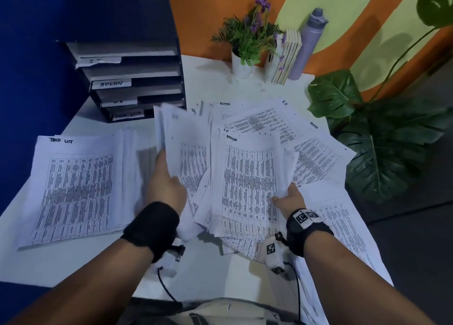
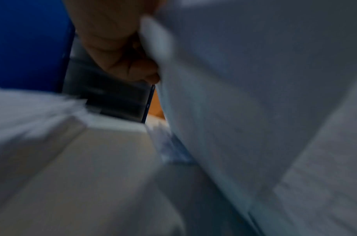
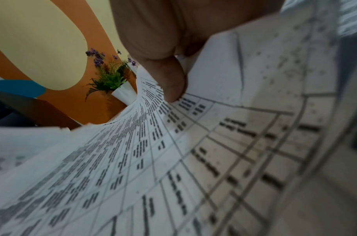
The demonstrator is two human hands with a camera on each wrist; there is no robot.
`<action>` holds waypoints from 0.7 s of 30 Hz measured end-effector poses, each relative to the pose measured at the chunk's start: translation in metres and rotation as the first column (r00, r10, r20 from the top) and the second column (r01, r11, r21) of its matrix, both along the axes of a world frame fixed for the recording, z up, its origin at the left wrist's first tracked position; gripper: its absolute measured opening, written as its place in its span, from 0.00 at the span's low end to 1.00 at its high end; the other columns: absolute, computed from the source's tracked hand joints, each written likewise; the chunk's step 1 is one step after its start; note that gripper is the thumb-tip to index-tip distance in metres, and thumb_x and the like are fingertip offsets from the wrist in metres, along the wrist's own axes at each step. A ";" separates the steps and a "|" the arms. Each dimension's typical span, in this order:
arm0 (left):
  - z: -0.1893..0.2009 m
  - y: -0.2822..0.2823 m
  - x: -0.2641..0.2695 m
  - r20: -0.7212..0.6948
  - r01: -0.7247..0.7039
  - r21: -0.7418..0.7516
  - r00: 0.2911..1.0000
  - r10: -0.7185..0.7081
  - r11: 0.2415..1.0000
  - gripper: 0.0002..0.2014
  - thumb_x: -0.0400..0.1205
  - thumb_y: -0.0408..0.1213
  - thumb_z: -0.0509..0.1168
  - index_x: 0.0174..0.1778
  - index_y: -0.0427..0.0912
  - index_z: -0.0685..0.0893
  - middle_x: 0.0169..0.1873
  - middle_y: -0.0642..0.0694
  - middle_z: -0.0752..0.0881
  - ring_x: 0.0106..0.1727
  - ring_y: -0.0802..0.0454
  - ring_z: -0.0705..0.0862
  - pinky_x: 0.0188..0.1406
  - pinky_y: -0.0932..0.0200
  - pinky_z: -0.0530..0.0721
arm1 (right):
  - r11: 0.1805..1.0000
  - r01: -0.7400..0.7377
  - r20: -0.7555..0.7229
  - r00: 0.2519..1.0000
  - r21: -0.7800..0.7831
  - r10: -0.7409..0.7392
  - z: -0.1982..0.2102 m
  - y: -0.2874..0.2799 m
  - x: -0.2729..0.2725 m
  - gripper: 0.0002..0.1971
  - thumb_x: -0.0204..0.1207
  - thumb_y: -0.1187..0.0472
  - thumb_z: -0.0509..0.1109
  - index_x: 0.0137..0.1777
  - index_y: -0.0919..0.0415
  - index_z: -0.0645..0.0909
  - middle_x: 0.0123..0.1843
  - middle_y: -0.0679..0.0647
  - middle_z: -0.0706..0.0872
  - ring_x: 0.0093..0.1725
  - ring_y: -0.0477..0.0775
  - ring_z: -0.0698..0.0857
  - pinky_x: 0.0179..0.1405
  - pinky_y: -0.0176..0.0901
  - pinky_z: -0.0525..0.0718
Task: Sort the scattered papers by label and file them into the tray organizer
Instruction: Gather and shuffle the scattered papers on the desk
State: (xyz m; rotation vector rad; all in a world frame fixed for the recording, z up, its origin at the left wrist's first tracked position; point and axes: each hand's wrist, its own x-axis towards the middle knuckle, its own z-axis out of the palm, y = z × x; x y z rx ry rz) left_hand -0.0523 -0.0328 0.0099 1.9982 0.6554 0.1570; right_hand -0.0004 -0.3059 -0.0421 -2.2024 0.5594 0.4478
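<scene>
— What's at the left?
— A sorted stack (image 1: 76, 187) on the surface (image 1: 81, 263), tray organizer (image 1: 132, 79) behind.
— The hands?
— Left hand (image 1: 166, 185) grips a raised bundle (image 1: 181, 148); right hand (image 1: 290, 199) pinches the ADMIN sheet (image 1: 247, 177) atop the scattered papers (image 1: 316, 153)

An office: a labelled tray organizer (image 1: 132, 79) stands on a white bench (image 1: 220, 270), printed papers (image 1: 247, 185) beside it, potted plant (image 1: 245, 43) behind.

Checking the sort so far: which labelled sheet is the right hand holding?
The white printed sheet marked ADMIN, pinched at its lower right edge by the right hand; other labelled sheets lie flat behind it.
</scene>
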 end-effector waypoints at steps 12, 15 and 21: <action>0.103 0.031 0.013 0.421 0.045 0.083 0.904 -0.076 0.996 0.40 0.84 0.26 0.60 0.82 0.68 0.50 0.74 0.66 0.65 0.72 0.67 0.70 0.72 0.58 0.73 | 1.000 0.007 0.015 1.000 0.017 -0.007 0.003 -0.001 0.008 0.22 0.76 0.71 0.70 0.68 0.64 0.70 0.55 0.63 0.80 0.51 0.60 0.81 0.34 0.37 0.75; 0.090 0.035 0.019 0.399 0.109 -0.043 0.913 -0.083 0.993 0.44 0.83 0.24 0.61 0.83 0.65 0.44 0.82 0.58 0.62 0.78 0.60 0.68 0.76 0.54 0.70 | 0.999 -0.022 0.001 1.000 0.034 0.022 0.005 0.004 0.007 0.22 0.77 0.69 0.70 0.69 0.64 0.68 0.55 0.56 0.78 0.59 0.58 0.80 0.46 0.38 0.77; -0.008 0.032 0.029 -0.014 0.198 -0.174 0.979 -0.204 0.965 0.35 0.83 0.34 0.66 0.80 0.62 0.57 0.71 0.57 0.75 0.69 0.50 0.77 0.70 0.49 0.74 | 0.984 -0.085 -0.035 0.995 0.158 0.092 -0.001 0.023 0.003 0.18 0.80 0.67 0.63 0.69 0.58 0.73 0.55 0.56 0.85 0.54 0.60 0.85 0.40 0.44 0.84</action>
